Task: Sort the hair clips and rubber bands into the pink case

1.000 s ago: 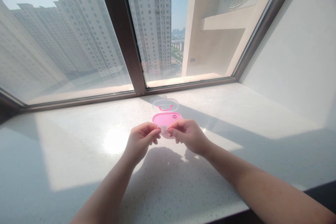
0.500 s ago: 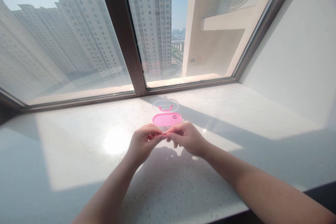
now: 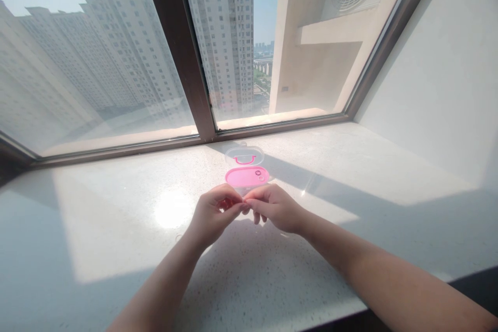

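My left hand (image 3: 218,210) and my right hand (image 3: 274,207) meet at the fingertips above the white speckled sill. Both are closed in a pinch. Between the tips is a small pale pink thing, almost wholly covered by the fingers, so its kind does not show. Just beyond the hands lies an open oval case, its pink tray (image 3: 241,177) nearest to them. On the tray's right part rest a dark small ring (image 3: 258,173) and a pale pink ring (image 3: 261,178). The clear lid (image 3: 245,152), with a bright pink handle (image 3: 245,162), lies flat behind the tray.
The speckled sill (image 3: 116,218) carries a bright sun glare left of my hands. Near my left wrist is a faint thin ring shape (image 3: 179,237). A brown window frame (image 3: 206,129) bounds the back, and a white wall (image 3: 439,88) the right side.
The fingertips have closed in further over the small pale pink thing, which showed more clearly before. My right hand's lower fingers have shifted slightly left. The case lies where it was.
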{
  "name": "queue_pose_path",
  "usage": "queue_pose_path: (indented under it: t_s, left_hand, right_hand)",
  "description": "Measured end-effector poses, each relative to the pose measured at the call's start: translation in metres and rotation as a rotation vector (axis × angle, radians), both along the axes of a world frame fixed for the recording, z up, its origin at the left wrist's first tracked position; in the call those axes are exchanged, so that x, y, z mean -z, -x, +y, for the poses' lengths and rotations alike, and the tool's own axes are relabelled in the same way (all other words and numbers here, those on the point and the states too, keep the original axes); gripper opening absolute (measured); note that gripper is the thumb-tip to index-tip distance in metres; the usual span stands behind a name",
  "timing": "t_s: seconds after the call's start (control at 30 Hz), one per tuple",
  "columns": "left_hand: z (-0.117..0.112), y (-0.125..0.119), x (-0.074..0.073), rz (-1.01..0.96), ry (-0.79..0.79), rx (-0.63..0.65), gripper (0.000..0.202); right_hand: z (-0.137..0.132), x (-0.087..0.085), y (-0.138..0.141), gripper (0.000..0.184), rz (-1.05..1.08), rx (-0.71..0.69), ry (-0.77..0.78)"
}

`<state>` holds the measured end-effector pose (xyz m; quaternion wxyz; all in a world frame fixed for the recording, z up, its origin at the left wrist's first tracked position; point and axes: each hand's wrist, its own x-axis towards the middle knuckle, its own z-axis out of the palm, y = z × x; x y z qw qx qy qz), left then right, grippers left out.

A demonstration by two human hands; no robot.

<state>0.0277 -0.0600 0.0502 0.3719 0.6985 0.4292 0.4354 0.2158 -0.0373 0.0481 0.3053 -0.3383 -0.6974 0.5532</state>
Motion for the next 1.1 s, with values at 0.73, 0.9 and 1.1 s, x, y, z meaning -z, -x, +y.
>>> queue_pose_path:
  t_s: [0.73,0.9,1.1]
  left_hand:
    - [0.057,0.026,-0.042,0.763,-0.32,-0.133,0.009]
    - [0.076,0.023,-0.053,0.795,-0.275,-0.048,0.011]
    - [0.084,0.021,-0.067,0.867,-0.271,0.015,0.012]
  right_hand:
    - [0.004,0.011,0.01,0.014,-0.442,-0.054,-0.095]
    - [0.006,0.011,0.009,0.013,-0.477,-0.051,-0.081]
    - [0.008,0.012,0.008,0.014,-0.476,-0.073,-0.061]
